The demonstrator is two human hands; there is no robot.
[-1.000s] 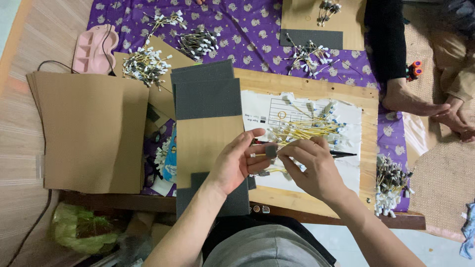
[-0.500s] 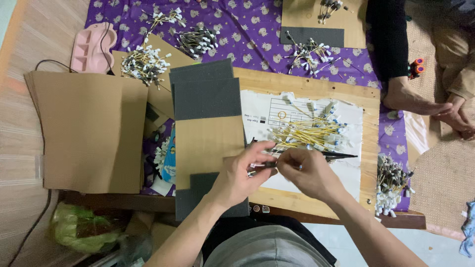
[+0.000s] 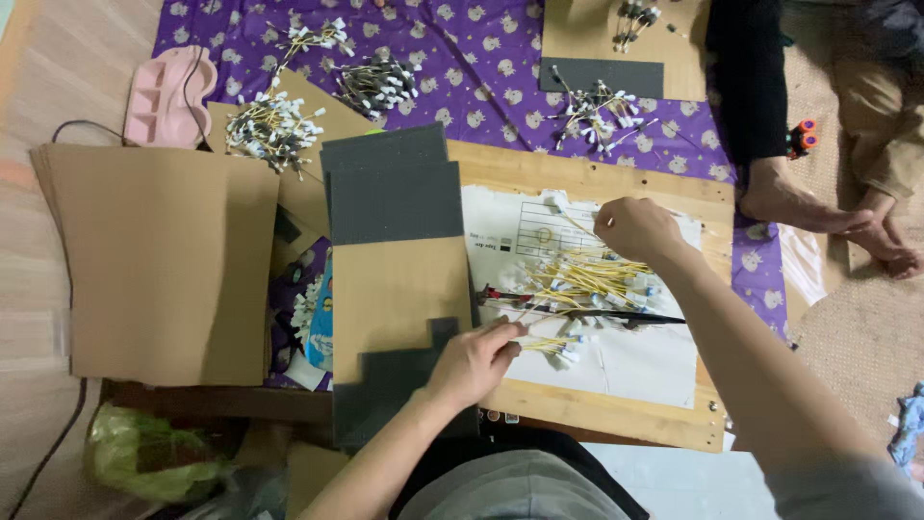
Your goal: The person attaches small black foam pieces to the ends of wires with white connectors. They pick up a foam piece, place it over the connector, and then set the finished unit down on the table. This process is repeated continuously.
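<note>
Left hand [image 3: 474, 364] pinching small bundle of yellow-stemmed white-tipped swabs [image 3: 553, 345] at near edge of white paper sheet [image 3: 635, 361] on wooden board [image 3: 597, 409]. Right hand [image 3: 635, 229] curled shut over far side of loose yellow swab pile [image 3: 587, 279]; contents of fist impossible to tell. Thin black rod [image 3: 587, 313] lying between bundle and pile. Swabs judged very light, thin, bendable, easy to scatter; best pinched mid-stem, several together, not at soft tips. Grey-and-brown cardboard strips [image 3: 395, 250] just left.

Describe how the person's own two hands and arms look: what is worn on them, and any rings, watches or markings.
Both forearms are bare; no sleeves reach them. The left hand and right hand wear no gloves, and no ring, watch or marking shows.
</note>
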